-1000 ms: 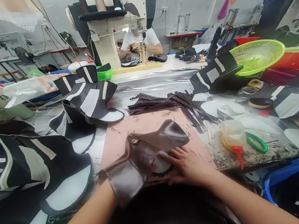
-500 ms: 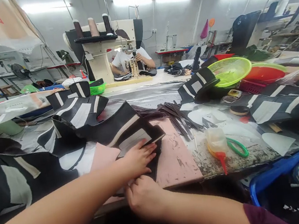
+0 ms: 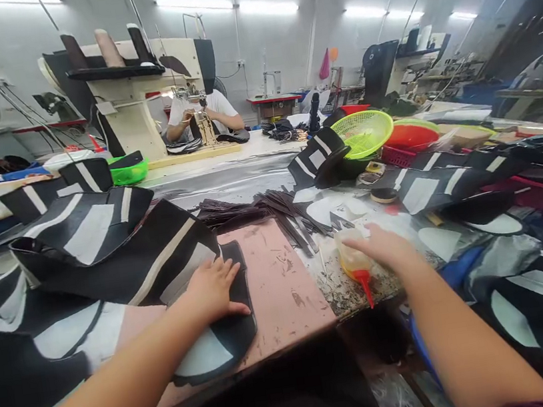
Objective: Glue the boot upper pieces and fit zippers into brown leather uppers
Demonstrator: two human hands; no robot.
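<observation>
My left hand [image 3: 214, 290] lies with fingers spread on a black boot upper [image 3: 157, 253], which has a pale tape strip and light backing patches. The upper's lower end [image 3: 246, 332] rests flat on a pink board [image 3: 283, 283], with a whitish patch showing under my wrist. Over to the right, my right hand [image 3: 383, 247], slightly blurred, has its visible finger stretched towards a clear squeeze bottle [image 3: 352, 256] with a red nozzle [image 3: 365, 288]. Whether that finger touches the bottle is unclear, and the other fingers are hidden.
More black uppers [image 3: 92, 222] are piled at left. Dark strips [image 3: 283, 212] lie behind the board. A yellow-green basket [image 3: 365, 133] and a red bowl [image 3: 411, 135] stand at back right. Across the table, a person [image 3: 201, 115] works at a sewing machine [image 3: 132, 112].
My right hand has left the upper's near edge and moved right to the squeeze bottle. My left hand stays on the upper, which now lies flatter. The view has turned right.
</observation>
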